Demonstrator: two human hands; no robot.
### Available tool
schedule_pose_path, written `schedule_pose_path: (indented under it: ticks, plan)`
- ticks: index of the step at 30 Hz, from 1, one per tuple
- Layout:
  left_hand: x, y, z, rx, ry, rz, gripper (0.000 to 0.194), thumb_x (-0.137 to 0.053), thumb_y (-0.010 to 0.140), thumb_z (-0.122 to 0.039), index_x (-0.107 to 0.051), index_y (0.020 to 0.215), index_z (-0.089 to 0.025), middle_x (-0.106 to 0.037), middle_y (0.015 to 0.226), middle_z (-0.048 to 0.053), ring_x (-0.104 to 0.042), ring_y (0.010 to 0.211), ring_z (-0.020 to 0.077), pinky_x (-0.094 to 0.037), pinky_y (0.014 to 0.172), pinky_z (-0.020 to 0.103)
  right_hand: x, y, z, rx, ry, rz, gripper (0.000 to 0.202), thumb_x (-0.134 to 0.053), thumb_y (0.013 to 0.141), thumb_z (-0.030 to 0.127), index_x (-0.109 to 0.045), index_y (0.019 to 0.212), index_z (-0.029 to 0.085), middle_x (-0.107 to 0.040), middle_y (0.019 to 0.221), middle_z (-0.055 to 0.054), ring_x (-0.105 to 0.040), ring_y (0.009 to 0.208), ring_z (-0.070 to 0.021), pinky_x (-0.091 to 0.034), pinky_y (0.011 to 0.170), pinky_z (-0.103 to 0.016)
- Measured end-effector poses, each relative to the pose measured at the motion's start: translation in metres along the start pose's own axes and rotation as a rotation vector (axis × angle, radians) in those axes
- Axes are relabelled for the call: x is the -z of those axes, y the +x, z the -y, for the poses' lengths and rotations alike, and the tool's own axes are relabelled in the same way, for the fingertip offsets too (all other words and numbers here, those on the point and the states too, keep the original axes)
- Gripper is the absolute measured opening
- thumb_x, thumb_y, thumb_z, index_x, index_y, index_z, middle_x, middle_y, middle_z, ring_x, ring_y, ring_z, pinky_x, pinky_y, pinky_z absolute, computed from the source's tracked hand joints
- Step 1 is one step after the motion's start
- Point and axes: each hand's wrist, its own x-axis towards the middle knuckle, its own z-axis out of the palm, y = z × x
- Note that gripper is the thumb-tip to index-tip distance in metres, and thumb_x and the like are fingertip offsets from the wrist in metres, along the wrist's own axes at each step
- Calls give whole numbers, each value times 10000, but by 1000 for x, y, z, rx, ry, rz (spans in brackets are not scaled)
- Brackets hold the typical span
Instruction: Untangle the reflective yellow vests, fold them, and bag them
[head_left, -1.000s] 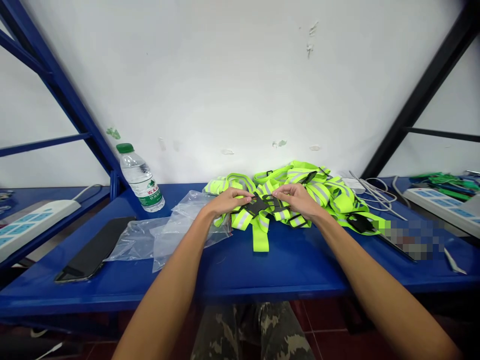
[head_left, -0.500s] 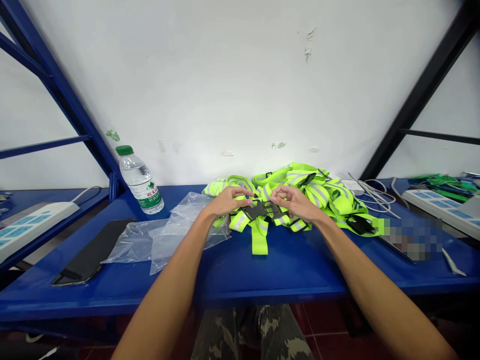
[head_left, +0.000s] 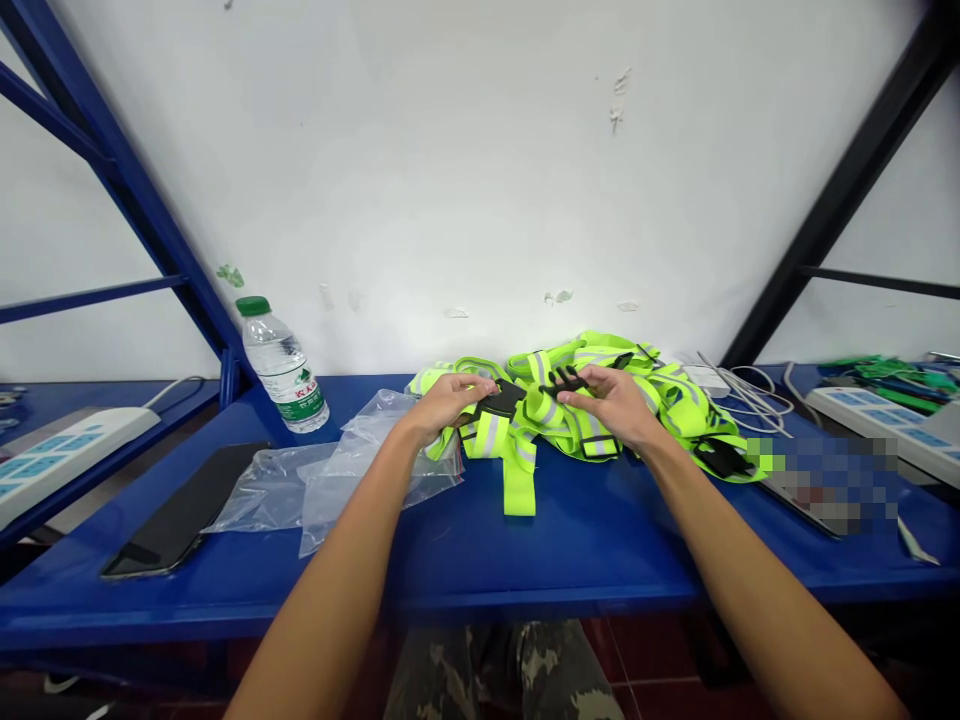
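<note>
On the far left a white power strip (head_left: 52,455) lies on a side shelf, and a black flat slab (head_left: 184,510) rests near the counter's (head_left: 480,560) left edge. Behind it a water bottle (head_left: 283,365) stands upright by the wall, with crumpled clear plastic bags (head_left: 352,470) just beside.

The left hand (head_left: 442,405) pinches a black buckle piece (head_left: 501,400). The right hand (head_left: 619,400) pinches the pronged buckle half (head_left: 564,380). Half a second ago the two halves met over the neon reflective straps (head_left: 555,420); now they sit apart, so the clasp looks undone or not yet snapped. Both grips are clenched on their pieces.

The strap heap lies mid-counter, against the wall. White cables (head_left: 739,390) and another power strip (head_left: 877,420) lie right.
</note>
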Motion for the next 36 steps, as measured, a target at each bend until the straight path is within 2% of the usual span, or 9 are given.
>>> schedule_pose_path:
  ticks: [2, 5, 8, 12, 18, 24, 28, 32, 36]
  plan:
    - [1, 0, 1, 54, -95, 21, 422, -749, 685, -545, -728, 845, -156, -667, 941, 49, -350, 483, 28, -172, 404, 202, -4, -1, -1, 98, -83, -75, 254, -762, 716, 378, -601, 780, 193, -721, 916, -65, -672, 898, -229, -512, 850, -396]
    - [1, 1, 1, 93, -204, 36, 382, -778, 665, -489, -727, 812, -140, -663, 823, 42, -407, 497, 49, -247, 419, 209, -12, -3, 0, 303, -296, -94, 44, -636, 785, 215, -595, 795, 203, -719, 978, -80, -672, 948, -236, -512, 863, -408]
    - [-2, 0, 0, 117, -297, 88, 319, -812, 635, -411, -726, 750, -126, -673, 745, 47, -557, 613, 121, -424, 558, 246, -19, -6, 3, 544, -483, -103, 185, -522, 754, 65, -604, 844, 204, -713, 1000, -89, -661, 968, -241, -519, 859, -421]
    - [-5, -1, 0, 125, -312, 129, 272, -817, 630, -366, -725, 694, -119, -682, 703, 47, -600, 665, 150, -476, 705, 289, -27, -9, 8, 712, -638, -99, 291, -470, 737, -13, -599, 874, 209, -693, 1042, -91, -635, 1009, -237, -521, 878, -425]
    - [-5, 1, 3, 113, -281, 133, 281, -815, 631, -369, -736, 708, -110, -693, 724, 58, -613, 682, 158, -480, 739, 303, -33, -13, 11, 787, -745, -73, 321, -441, 769, -21, -616, 904, 212, -676, 1033, -92, -611, 1032, -240, -521, 893, -436]
    - [-5, -2, -3, 67, -276, 130, 557, -835, 637, -351, -698, 1150, -183, -713, 993, 69, -657, 859, 183, -486, 800, 297, -36, -15, 11, 838, -775, -89, 293, -438, 804, -15, -618, 897, 197, -679, 994, -100, -618, 970, -235, -536, 841, -419]
    - [-6, 0, -1, 52, -215, 116, 623, -832, 634, -407, -673, 1194, -183, -694, 1038, 86, -658, 909, 217, -490, 819, 328, -38, -17, 11, 821, -760, -89, 297, -450, 809, -11, -628, 902, 208, -687, 992, -87, -628, 940, -227, -541, 819, -414]
    - [-9, 4, 4, -9, -160, 101, 585, -824, 633, -435, -694, 1146, -187, -655, 1156, 85, -627, 1028, 238, -474, 874, 329, -42, -19, 12, 818, -754, -74, 309, -450, 809, -8, -638, 917, 212, -694, 993, -90, -636, 915, -223, -549, 794, -405]
    - [-14, 5, 4, -23, -157, 98, 586, -817, 631, -445, -692, 1136, -175, -671, 1080, 78, -631, 973, 224, -471, 849, 327, -44, -21, 14, 856, -733, -101, 306, -444, 815, -6, -637, 924, 205, -699, 985, -95, -639, 913, -219, -557, 792, -401]
